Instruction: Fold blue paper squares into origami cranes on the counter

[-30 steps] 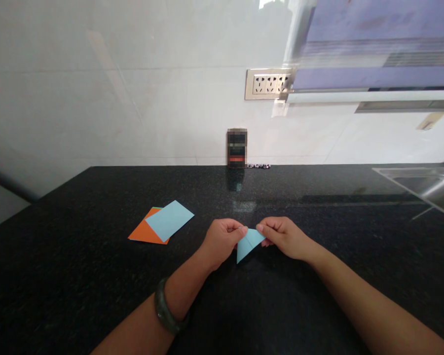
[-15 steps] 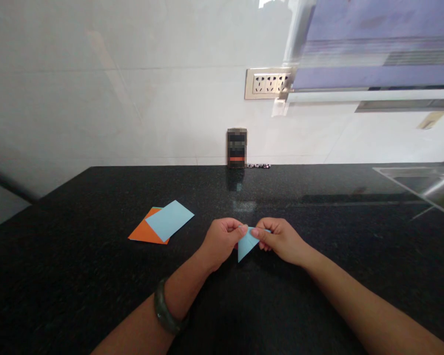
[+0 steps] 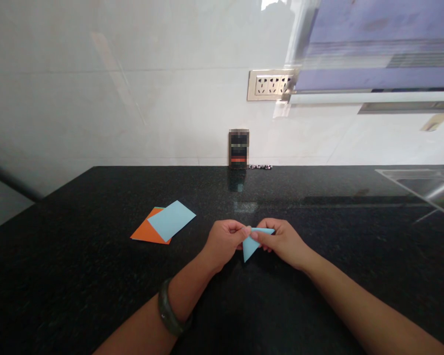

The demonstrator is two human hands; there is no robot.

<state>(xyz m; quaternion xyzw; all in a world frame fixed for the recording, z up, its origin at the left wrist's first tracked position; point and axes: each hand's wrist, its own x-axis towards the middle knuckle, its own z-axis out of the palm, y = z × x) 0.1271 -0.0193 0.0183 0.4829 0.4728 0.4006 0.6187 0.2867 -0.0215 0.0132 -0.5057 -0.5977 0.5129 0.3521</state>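
A light blue folded paper (image 3: 249, 248) is held between my two hands, a corner pointing down toward me. My left hand (image 3: 227, 242) pinches its upper left edge between thumb and fingers. From the other side, my right hand (image 3: 280, 238) grips it with the thumb laid across the front and the fingers curled behind. The two thumbs nearly meet at the top of the fold. Part of the paper shows above my right thumb, and the rest is hidden by the fingers. A dark bangle (image 3: 167, 309) circles my left wrist.
On the black countertop (image 3: 96, 276), left of my hands, light blue paper (image 3: 172, 220) overlaps orange paper (image 3: 148, 233). A phone-like device (image 3: 239, 149) leans on the wall, a beaded strap (image 3: 261, 167) beside it. A metal sink (image 3: 425, 185) is at right; a socket panel (image 3: 270, 85) is above.
The folded blue paper has turned slightly in my hands, and more of its upper right part shows above my right thumb. My left thumb has moved a little right, closer to the right one.
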